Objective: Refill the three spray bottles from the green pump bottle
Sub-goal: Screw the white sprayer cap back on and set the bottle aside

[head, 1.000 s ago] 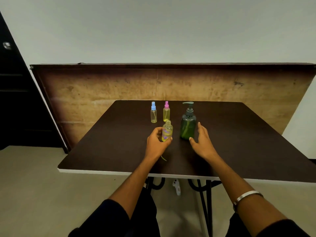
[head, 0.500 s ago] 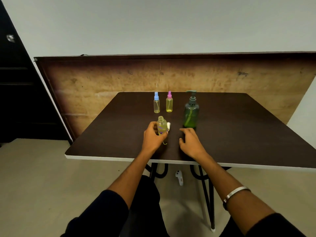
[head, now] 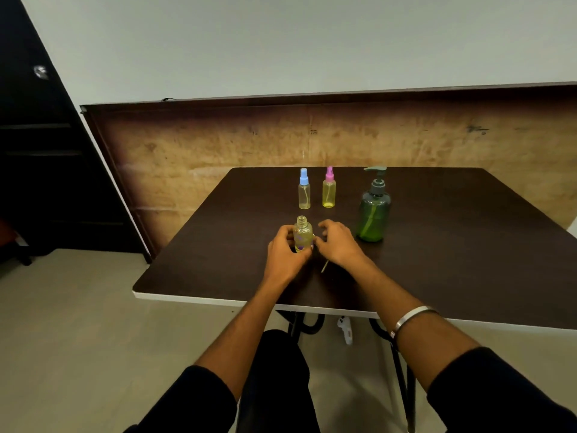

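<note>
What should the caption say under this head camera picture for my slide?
Left hand holds the uncapped clear spray bottle on the dark table; right hand beside it.

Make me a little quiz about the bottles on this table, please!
1. True or false: the open spray bottle near the table's front has its cap on.
2. Which cap colour stands nearest the green pump bottle? A) blue B) pink C) white
3. Fill in: the left hand holds the ____ spray bottle.

Key:
1. False. Its neck is bare, and a thin tube lies on the table under the right hand.
2. B. The pink-capped bottle stands between the blue-capped bottle and the pump bottle.
3. Open.
</note>
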